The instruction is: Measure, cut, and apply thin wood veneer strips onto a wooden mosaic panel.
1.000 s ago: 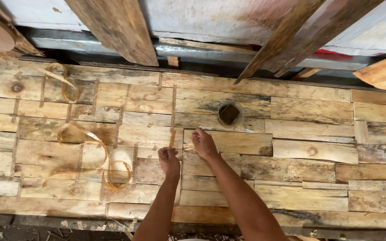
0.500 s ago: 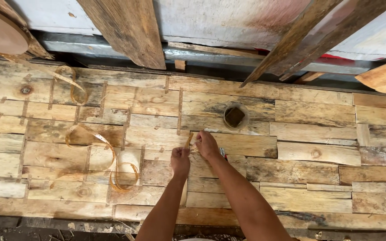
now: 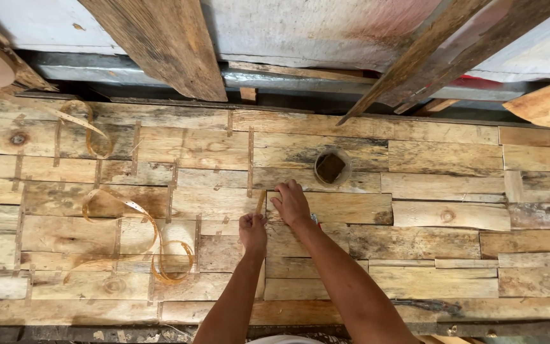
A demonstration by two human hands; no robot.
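- Head view: a bench point(image 3: 415, 191) made of a patchwork of pale, weathered wood strips fills most of the picture, seen from above.
- The left hand point(image 3: 253, 233) rests near the middle of the bench, its fingers curled shut around the lower end of a narrow brown tape strip point(image 3: 260, 202) that runs up along a seam between two wood pieces.
- The right hand point(image 3: 291, 202) lies just beside it, on the right, fingers bent and pressing down on the wood at the upper end of the strip; whether they pinch the strip itself I cannot tell.
- A small bit of red and blue shows under the right wrist, too hidden to make out.
- Just above the right hand stands a small round cup point(image 3: 332, 167) with dark contents.
- To the left, well apart from the hands, a long loose curl of brown tape point(image 3: 136, 236) loops over the bench; another curl point(image 3: 87, 130) lies further up left.
- Short tape pieces already cover several seams on the left half.
- Rough dark planks point(image 3: 160, 44) lean against the wall behind the bench.
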